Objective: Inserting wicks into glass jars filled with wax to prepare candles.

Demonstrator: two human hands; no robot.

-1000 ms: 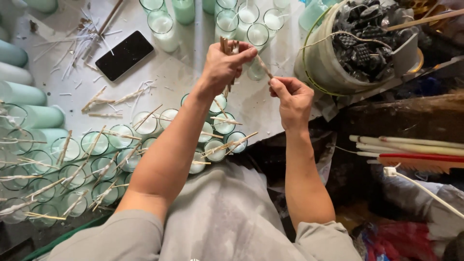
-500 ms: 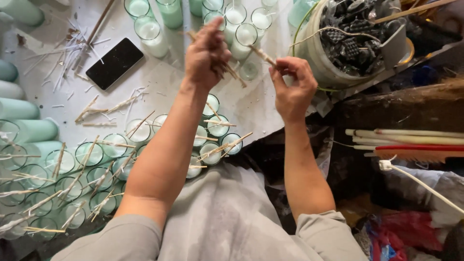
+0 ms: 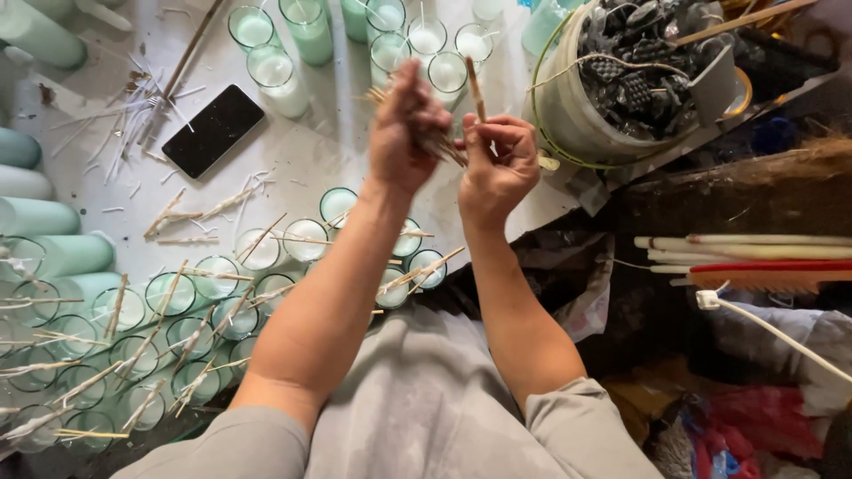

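Wooden sticks (image 3: 441, 142), light and brittle: my left hand (image 3: 404, 133) clasps the bunch mid-length; my right hand (image 3: 497, 164) pinches one stick (image 3: 475, 89) low.

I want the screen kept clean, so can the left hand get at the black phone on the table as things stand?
Probably yes, but not freely: the left hand holds a bundle of thin sticks. The black phone lies uncovered on the white table, nothing between.

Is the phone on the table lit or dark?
Dark: the phone lies flat on the white table, its screen plain black, apart from both hands.
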